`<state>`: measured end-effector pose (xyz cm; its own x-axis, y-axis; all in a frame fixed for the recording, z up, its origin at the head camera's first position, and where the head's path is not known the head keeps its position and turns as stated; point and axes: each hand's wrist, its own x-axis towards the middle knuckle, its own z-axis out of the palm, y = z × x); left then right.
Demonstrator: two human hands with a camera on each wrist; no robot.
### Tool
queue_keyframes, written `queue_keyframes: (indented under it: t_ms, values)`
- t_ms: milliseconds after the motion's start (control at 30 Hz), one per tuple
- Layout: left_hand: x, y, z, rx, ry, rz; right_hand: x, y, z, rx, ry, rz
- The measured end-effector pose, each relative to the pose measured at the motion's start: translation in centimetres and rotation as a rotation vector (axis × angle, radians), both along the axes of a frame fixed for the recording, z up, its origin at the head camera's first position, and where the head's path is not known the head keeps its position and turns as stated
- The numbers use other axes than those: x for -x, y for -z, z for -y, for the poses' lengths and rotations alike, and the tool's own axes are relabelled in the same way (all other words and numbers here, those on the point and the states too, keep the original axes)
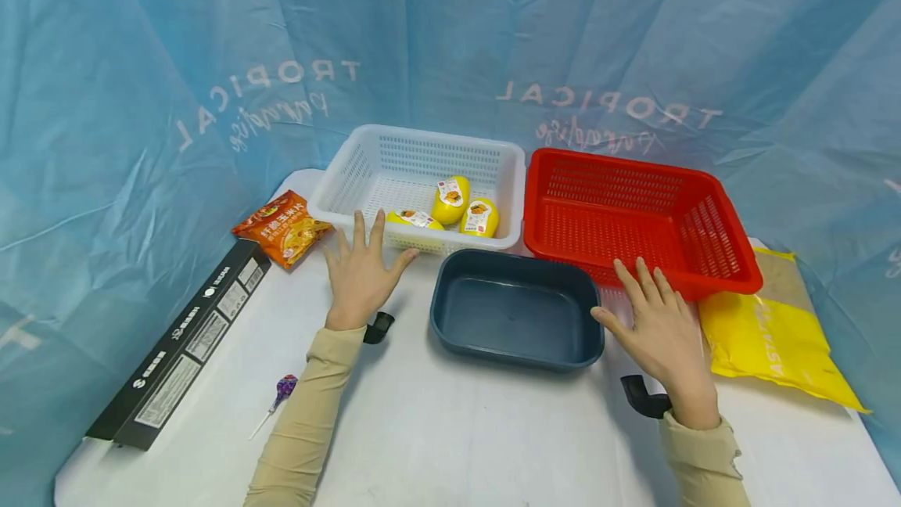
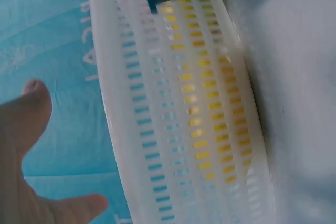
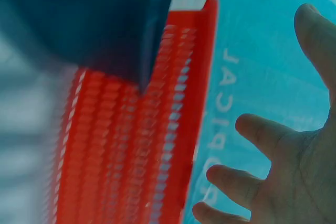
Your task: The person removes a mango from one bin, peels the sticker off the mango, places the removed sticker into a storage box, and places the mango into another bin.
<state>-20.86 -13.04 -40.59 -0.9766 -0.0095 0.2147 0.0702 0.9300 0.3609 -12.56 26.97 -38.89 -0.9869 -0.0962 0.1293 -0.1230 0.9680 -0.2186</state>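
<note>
- Left hand [image 1: 359, 276] and right hand [image 1: 660, 331] are held outspread above a white tabletop [image 1: 493, 436].
- A dark-blue, rectangular plastic tub [image 1: 517, 331] is flanked by both hands.

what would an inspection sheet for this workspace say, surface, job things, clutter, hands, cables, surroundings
Surface: white table, lightly creased covering.
Job's things: white basket holding three yellow rounded items with labels; red basket beside it; dark blue tub in front, upright.
Clutter: orange snack packet, long black box and purple-wrapped lollipop on the left; yellow bag on the right.
Hands: left hand at the white basket's near side, right hand at the red one's; fingers spread, both holding nothing.
Cables: nothing seen.
Surroundings: blue curtain with mirrored "TROPICAL" lettering.
</note>
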Motion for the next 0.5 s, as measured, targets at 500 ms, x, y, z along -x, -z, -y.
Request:
queue_keyframes:
  t_ms: [500]
  values:
    - [1.8,1.7,-1.2,-0.453,-0.066,-0.041,4.3,-3.1,4.5,0.036,-0.188,-0.067]
